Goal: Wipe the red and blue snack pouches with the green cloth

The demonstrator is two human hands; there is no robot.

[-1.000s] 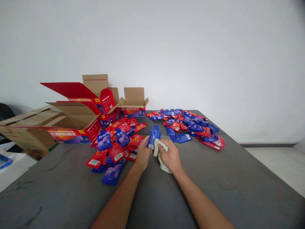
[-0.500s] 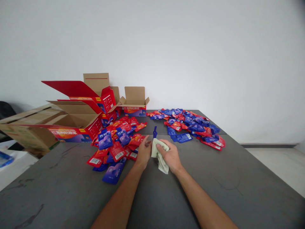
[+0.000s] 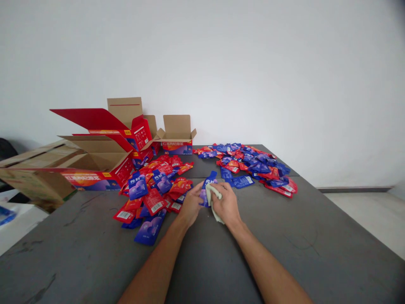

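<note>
- Head view shows us, nearest, the left pile (image 3: 156,201) of red and blue pouches on the table (image 3: 104,257).
- Our left hand (image 3: 190,205) is narrow; its fingers seem to pinch the left edge of one blue pouch (image 3: 204,196).
- Our right hand (image 3: 226,204) is closed around a pale cloth (image 3: 209,194), which covers part of this pouch. The pouch is between both hands, neck pointing away; whether it touches the table, we cannot tell.
- We judge it light, soft and a little slippery. Its side edges seem the safest hold; strong squeezing at the middle could make it bulge.
- Farther away, we see the right pile (image 3: 253,164) and open boxes (image 3: 177,148).
</note>
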